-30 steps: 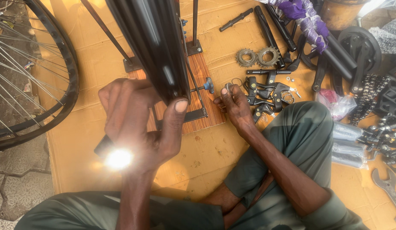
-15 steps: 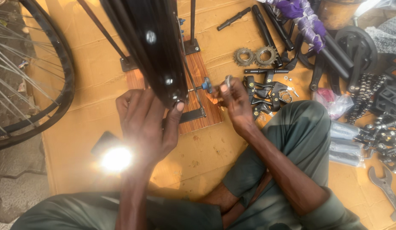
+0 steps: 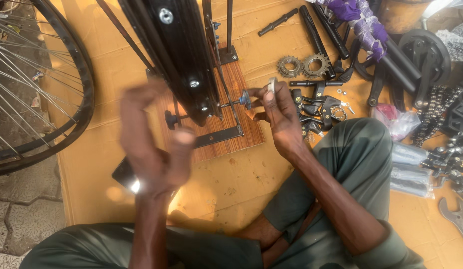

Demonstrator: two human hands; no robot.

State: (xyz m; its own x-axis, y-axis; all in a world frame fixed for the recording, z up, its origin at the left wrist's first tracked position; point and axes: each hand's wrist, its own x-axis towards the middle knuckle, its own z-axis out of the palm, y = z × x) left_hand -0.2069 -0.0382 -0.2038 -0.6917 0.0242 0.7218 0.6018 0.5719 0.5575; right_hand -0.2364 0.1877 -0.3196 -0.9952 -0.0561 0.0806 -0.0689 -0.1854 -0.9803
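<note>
The right hand (image 3: 279, 117) is closed on a small silvery ring-shaped part (image 3: 272, 84), pinched between thumb and fingertips and held just beside the blue knob (image 3: 246, 99) at the end of the stand's side rod. The left hand (image 3: 152, 144) is raised in front of the black bicycle rim (image 3: 176, 55) and is heavily blurred; whether it is open or closed on anything cannot be told. A dark flat device with a bright light (image 3: 126, 175) is seen just below that hand, lying on the yellow board (image 3: 211, 189).

The rim is held upright in a truing stand (image 3: 219, 135) fixed to a striped wooden base (image 3: 241, 79). A second spoked wheel (image 3: 37, 84) is noted at the left edge, well apart from the hands.

No rigid containers are seen. A clear plastic bag with pink contents (image 3: 398, 122) is noted beside the right knee, and clear packets (image 3: 411, 172) are lying further right; their contents cannot be made out. Two freewheel cogs (image 3: 302, 65) are lying side by side above a cluster of black brake levers (image 3: 318, 107), near the right hand. A chain (image 3: 433, 112) and a wrench (image 3: 456, 214) are lying loose at the right.
</note>
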